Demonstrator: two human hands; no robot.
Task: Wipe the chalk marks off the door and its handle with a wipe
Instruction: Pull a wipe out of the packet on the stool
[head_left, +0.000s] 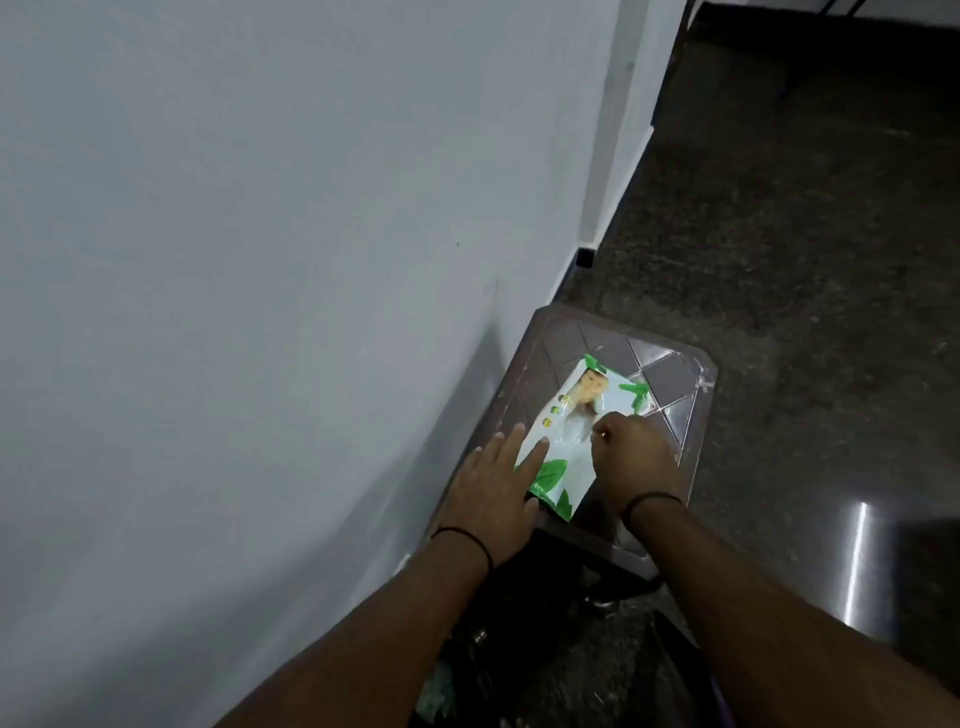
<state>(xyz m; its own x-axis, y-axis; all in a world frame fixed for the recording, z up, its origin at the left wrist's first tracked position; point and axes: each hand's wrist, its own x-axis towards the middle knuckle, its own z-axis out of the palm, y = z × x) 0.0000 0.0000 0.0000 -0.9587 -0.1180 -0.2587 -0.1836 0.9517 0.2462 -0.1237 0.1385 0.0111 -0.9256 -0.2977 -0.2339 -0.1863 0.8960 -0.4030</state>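
Observation:
A white and green pack of wipes (574, 431) lies flat on a dark brown plastic stool (675, 384). My left hand (496, 486) rests with fingers spread on the pack's near left edge, pressing it down. My right hand (631, 457) sits over the middle of the pack with thumb and fingertips pinched at its top opening; what they pinch is too small to tell. The door and its handle are out of view.
A pale grey wall (260, 260) runs along the left, close to the stool. Dark speckled floor (805, 234) stretches to the right and far end. A dark bag or bin (545, 649) sits below the stool near my arms.

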